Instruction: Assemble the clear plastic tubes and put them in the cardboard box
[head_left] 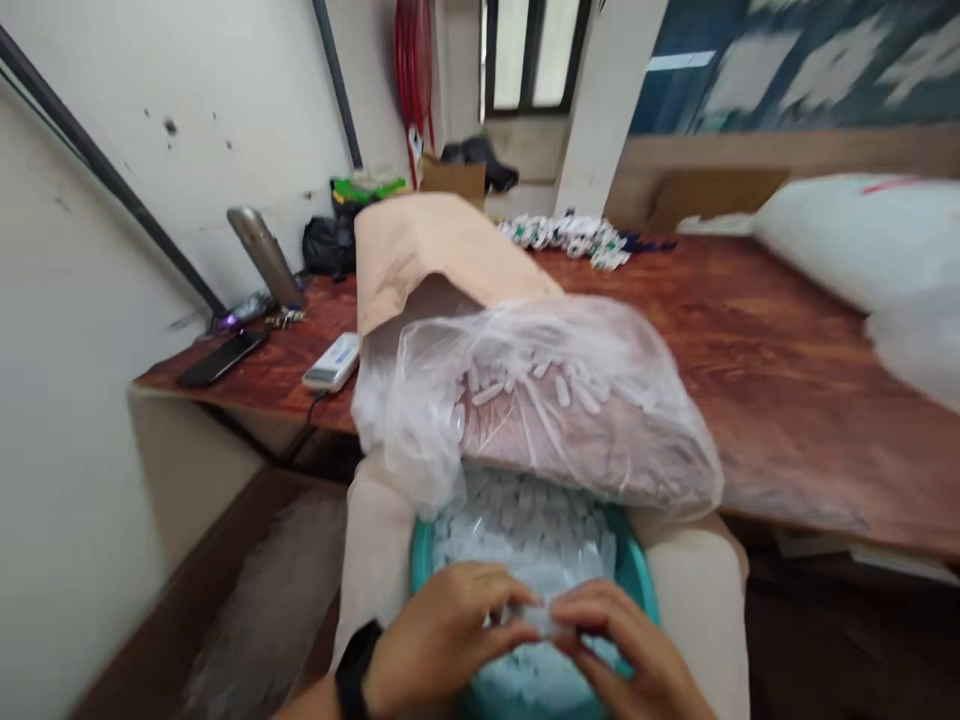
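Note:
Over a teal basin between the knees, my left hand and my right hand meet with fingertips pinched. Between them is a small translucent plastic piece, blurred, so its exact kind does not show. My left wrist wears a black band. Many similar whitish plastic pieces fill the basin below the hands. Just beyond it, a clear plastic bag lies over the table's front edge, with several small white tubular pieces in or under it.
A large tan paper sack lies open-mouthed on the reddish wooden table. To the left are a phone, a white corded device and a metal bottle. A bulky white bag rests at right; white-and-green items lie behind.

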